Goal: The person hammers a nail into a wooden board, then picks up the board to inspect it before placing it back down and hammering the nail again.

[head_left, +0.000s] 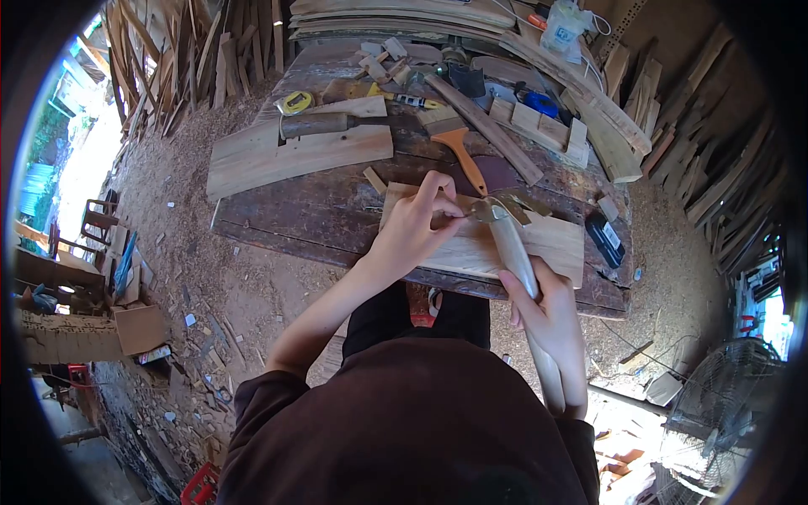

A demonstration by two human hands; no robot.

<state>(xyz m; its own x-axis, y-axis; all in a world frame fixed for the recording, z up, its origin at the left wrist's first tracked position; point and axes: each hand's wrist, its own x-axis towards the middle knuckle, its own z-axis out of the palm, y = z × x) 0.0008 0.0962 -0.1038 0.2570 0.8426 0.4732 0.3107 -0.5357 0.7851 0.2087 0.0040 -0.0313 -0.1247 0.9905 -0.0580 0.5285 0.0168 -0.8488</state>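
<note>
My right hand [547, 299] is wrapped around the pale wooden handle of a hammer [512, 244]. Its metal head is over a light wooden board [555, 244] at the bench's near edge. Just left of the head, my left hand [421, 219] is closed in a pinch above the same board. Whatever lies between those fingertips is too small to make out. Beyond the hammer head rests a brush [459, 151] with an orange handle, its handle tip close to the head.
On the worn workbench [295, 219] lie a yellow tape measure [295, 103], a wooden-handled tool [316, 124] on a board, a blue tape measure [540, 104] and a black box-like item [604, 240]. A wire fan [715, 421] stands at the lower right.
</note>
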